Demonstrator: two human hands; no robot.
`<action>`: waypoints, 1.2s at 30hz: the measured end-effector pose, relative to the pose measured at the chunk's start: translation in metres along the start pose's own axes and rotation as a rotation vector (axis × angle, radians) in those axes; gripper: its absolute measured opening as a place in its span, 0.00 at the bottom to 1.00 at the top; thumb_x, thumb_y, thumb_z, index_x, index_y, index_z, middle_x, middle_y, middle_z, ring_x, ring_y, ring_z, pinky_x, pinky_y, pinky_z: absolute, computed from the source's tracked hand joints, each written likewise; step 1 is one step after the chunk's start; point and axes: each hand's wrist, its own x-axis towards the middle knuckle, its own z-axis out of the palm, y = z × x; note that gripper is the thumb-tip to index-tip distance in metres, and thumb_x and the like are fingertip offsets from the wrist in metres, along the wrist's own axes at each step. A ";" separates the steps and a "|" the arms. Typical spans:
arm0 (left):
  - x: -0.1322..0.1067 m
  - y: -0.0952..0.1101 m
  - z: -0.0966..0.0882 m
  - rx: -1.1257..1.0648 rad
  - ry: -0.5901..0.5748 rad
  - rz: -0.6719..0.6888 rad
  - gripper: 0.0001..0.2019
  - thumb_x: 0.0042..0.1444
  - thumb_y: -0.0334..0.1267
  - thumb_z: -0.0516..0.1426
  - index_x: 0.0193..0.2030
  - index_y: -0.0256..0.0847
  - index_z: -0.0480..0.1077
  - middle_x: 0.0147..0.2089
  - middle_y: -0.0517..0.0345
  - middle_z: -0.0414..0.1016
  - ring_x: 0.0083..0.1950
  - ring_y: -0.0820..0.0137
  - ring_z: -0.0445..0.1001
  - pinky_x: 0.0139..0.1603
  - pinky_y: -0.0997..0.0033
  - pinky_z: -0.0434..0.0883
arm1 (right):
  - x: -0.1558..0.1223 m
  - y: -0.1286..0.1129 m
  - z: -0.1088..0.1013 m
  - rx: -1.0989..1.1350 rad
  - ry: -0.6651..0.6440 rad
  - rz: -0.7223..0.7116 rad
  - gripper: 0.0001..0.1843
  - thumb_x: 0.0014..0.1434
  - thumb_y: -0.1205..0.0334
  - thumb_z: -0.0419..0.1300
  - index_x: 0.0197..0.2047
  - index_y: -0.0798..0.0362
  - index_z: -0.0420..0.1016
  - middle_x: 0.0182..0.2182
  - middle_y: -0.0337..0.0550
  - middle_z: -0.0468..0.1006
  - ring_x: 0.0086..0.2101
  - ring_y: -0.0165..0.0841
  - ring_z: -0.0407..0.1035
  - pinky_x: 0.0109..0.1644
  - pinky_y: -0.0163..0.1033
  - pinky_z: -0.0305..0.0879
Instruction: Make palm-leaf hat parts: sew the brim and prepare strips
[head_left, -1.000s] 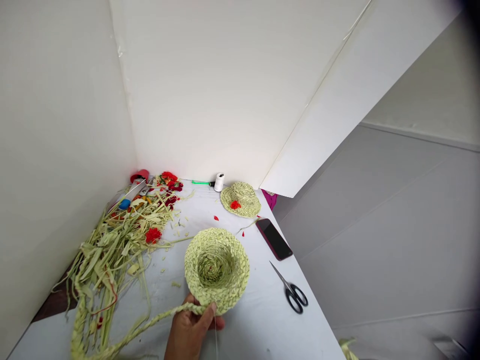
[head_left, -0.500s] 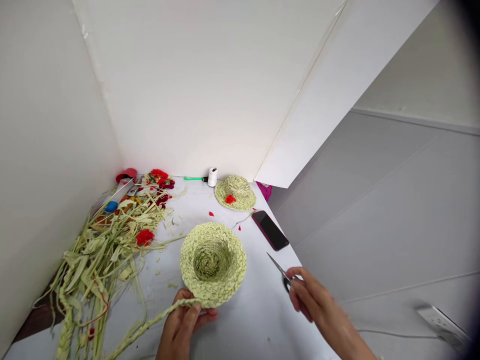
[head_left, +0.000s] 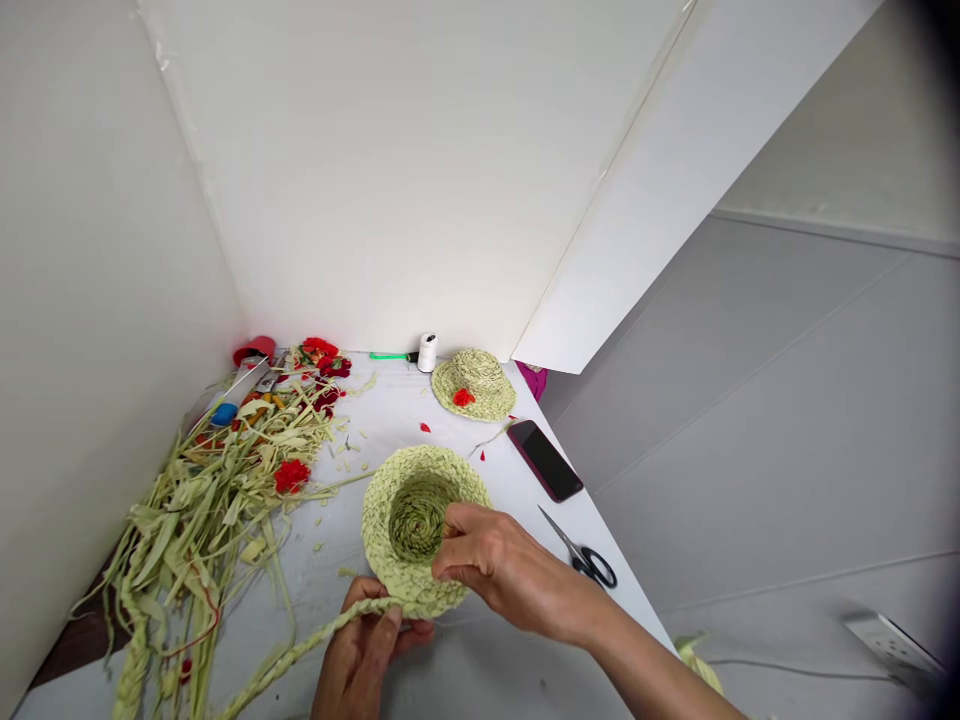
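A pale green woven straw hat (head_left: 420, 462), crown down, lies with its hollow facing up. From its near edge a plaited straw braid (head_left: 300, 645) trails to the lower left. My left hand (head_left: 367, 640) pinches the brim where the braid joins it, thumb on top and fingers beneath. Over the hat's right side is my right hand (head_left: 502, 570), fingertips pressed together; whatever they hold is too small to make out. A faint thread seems to run below the brim. Black-handled scissors (head_left: 592, 566) lie on the table to the right of that hand.
Loose straw strips (head_left: 202, 500) with red flowers (head_left: 292, 476) cover the table's left side. Behind stand a white thread spool (head_left: 427, 353) and a finished small hat (head_left: 484, 385). A phone (head_left: 546, 460) lies near the right edge. Walls close in behind and left.
My right hand has put the scissors down on the table and moved left over the hat, fingers now pinched. My left hand keeps its hold on the brim and braid.
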 end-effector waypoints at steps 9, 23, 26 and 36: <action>-0.004 0.013 0.001 -0.003 -0.051 0.021 0.20 0.41 0.55 0.66 0.27 0.41 0.68 0.25 0.61 0.75 0.26 0.65 0.76 0.31 0.65 0.79 | 0.016 0.006 -0.003 -0.084 -0.084 -0.112 0.12 0.63 0.73 0.53 0.29 0.55 0.71 0.30 0.38 0.64 0.33 0.28 0.59 0.32 0.32 0.51; -0.005 0.015 0.000 -0.013 -0.051 -0.008 0.19 0.40 0.53 0.67 0.27 0.40 0.69 0.26 0.62 0.73 0.27 0.65 0.76 0.31 0.65 0.79 | 0.033 0.012 -0.014 -0.072 -0.188 -0.210 0.12 0.59 0.76 0.56 0.25 0.56 0.67 0.28 0.35 0.61 0.30 0.27 0.57 0.32 0.33 0.50; -0.004 0.015 0.000 0.003 -0.058 -0.022 0.19 0.41 0.53 0.67 0.27 0.40 0.69 0.26 0.62 0.74 0.26 0.64 0.76 0.31 0.64 0.79 | 0.034 0.013 -0.017 -0.063 -0.198 -0.212 0.12 0.59 0.76 0.56 0.25 0.55 0.67 0.28 0.35 0.60 0.30 0.26 0.56 0.32 0.33 0.51; -0.003 0.014 -0.003 0.042 -0.040 -0.044 0.20 0.40 0.55 0.67 0.28 0.41 0.70 0.24 0.61 0.74 0.26 0.63 0.76 0.32 0.65 0.78 | 0.047 0.026 -0.017 0.066 -0.285 -0.247 0.08 0.58 0.76 0.60 0.32 0.55 0.76 0.28 0.35 0.62 0.30 0.25 0.61 0.31 0.30 0.54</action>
